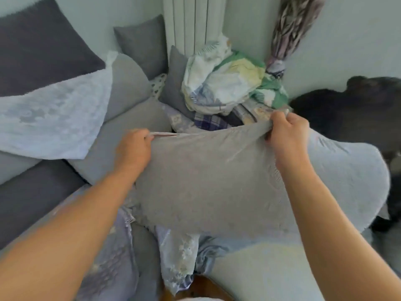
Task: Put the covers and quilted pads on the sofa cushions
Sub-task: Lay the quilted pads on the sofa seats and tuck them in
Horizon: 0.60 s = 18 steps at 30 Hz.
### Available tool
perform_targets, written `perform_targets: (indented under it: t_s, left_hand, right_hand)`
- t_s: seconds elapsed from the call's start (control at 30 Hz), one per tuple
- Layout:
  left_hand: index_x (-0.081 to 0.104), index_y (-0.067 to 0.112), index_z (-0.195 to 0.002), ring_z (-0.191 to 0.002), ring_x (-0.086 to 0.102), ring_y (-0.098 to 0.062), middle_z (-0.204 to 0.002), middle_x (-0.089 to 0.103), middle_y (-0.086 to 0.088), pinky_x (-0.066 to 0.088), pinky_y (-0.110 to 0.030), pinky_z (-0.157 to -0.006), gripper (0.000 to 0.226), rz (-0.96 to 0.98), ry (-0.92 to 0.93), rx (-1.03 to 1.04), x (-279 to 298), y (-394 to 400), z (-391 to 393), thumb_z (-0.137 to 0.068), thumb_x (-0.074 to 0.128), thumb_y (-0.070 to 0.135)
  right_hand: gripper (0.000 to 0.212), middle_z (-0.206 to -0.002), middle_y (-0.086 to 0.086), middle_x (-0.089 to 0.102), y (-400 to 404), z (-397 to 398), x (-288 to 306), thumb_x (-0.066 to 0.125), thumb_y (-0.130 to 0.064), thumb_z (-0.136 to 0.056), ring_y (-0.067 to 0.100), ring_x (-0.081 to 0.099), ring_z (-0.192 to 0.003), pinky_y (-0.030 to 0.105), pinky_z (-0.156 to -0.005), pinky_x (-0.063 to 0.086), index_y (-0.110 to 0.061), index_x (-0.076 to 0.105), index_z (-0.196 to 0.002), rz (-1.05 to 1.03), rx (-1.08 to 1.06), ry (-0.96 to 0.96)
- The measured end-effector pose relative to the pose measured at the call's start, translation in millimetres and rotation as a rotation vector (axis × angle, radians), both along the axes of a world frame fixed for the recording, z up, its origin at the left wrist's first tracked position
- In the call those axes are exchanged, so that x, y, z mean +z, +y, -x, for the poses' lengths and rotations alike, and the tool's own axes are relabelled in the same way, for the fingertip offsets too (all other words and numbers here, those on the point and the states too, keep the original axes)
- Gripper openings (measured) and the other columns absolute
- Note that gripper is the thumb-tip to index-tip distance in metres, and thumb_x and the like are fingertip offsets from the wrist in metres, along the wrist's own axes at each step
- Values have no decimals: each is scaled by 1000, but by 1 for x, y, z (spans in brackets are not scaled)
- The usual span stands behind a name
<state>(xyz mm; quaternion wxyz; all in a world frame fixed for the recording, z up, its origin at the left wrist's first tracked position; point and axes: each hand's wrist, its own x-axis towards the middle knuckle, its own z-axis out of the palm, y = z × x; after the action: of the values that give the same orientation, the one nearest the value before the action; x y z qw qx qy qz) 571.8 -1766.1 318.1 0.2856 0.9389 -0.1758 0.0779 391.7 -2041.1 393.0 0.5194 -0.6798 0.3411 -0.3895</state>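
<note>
Mid-frame, I hold a grey cushion cover (pixel 208 177) stretched between both hands above a heap of bedding. My left hand (pixel 132 148) has its grip pinching the cover's upper left edge, fingers curled tight round the hem, where a thin strip of white shows in the opening. My right hand (pixel 286 135) has its grip bunched round the upper right corner, lifting that corner higher than the left so the top edge slopes. The fabric hangs taut between the two hands and falls loose below them, over a pale blue floral sheet (pixel 180 253) that lies crumpled beneath my forearms. To the left, light grey cushions (pixel 130 83) lean against dark grey sofa cushions (pixel 41 44), with a white lace cloth (pixel 54 114) draped across them. Behind the cover, a bundle of crumpled patterned linen (pixel 227 81) in white, green and yellow sits on top of a checked fabric, just in front of a white radiator (pixel 193 20). At right, a dark, blurred shape (pixel 351 114) lies by the wall; I cannot tell what it is.
</note>
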Motion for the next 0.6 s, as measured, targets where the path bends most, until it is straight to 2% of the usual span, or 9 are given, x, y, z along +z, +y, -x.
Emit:
perform_targets:
  t_s: [0.07,0.13,0.2,0.23,0.3,0.37,0.43,0.57,0.6]
  left_hand:
    - [44,16,-147,-135,43,-38,-152,39,-22,39,-47,-106,46,-36,186,14,-26,-75,30,-103,47,30]
    - [11,27,-160,-152,15,-34,-166,7,-17,24,-45,-120,67,-203,459,-128,-65,-128,72,-103,42,44]
    - [3,32,-160,-154,7,-35,-167,-5,-15,19,-43,-123,75,-400,689,-357,-110,-149,113,-101,44,51]
    - [0,34,-160,-153,8,-36,-167,-6,-13,19,-43,-123,79,-467,784,-423,-129,-146,130,-100,48,51]
    - [-2,35,-160,-151,19,-35,-168,2,-10,28,-39,-120,82,-512,952,-435,-160,-124,146,-99,52,47]
    - [4,28,-161,-146,32,-31,-166,17,-9,35,-30,-112,78,-506,1035,-394,-180,-92,138,-101,52,40]
    - [14,19,-161,-143,39,-26,-163,27,-9,36,-27,-110,72,-473,1057,-296,-197,-53,119,-101,52,36]
    - [41,17,-150,-119,58,-25,-138,55,-6,44,-25,-95,51,-253,1022,-105,-199,35,92,-101,54,25]
    - [44,15,-148,-122,58,-25,-139,57,-9,43,-24,-95,48,-223,1001,-45,-201,62,90,-102,54,23]
  right_hand:
    - [25,-56,3,45,-55,7,-38,49,-26,-81,22,51,-57,39,-54,39,-17,45,-57,-103,-71,146]
    - [24,-63,1,54,-102,24,-77,49,-22,-88,26,58,-66,35,-61,44,-7,58,-73,-144,-114,302]
    - [31,-84,2,65,-136,45,-116,48,-27,-98,26,64,-84,37,-73,49,-11,67,-115,-190,-38,489]
    - [41,-109,4,65,-145,58,-137,46,-33,-102,26,62,-101,39,-82,49,-21,53,-141,-266,52,602]
    - [61,-150,-1,40,-148,78,-183,48,-46,-102,29,44,-135,47,-100,42,-39,22,-156,-412,252,848]
    - [73,-155,-4,29,-133,85,-227,57,-50,-96,33,32,-144,49,-110,36,-40,18,-157,-268,448,1157]
    - [83,-164,5,16,-116,76,-268,62,-50,-93,35,21,-149,47,-118,27,-31,16,-159,-37,577,1328]
    - [89,-166,13,-7,-69,40,-297,58,-48,-92,41,2,-152,44,-123,11,-27,3,-159,126,537,1555]
    - [87,-166,14,-9,-54,27,-301,52,-47,-95,42,-1,-152,46,-123,9,-23,-1,-159,144,493,1602]
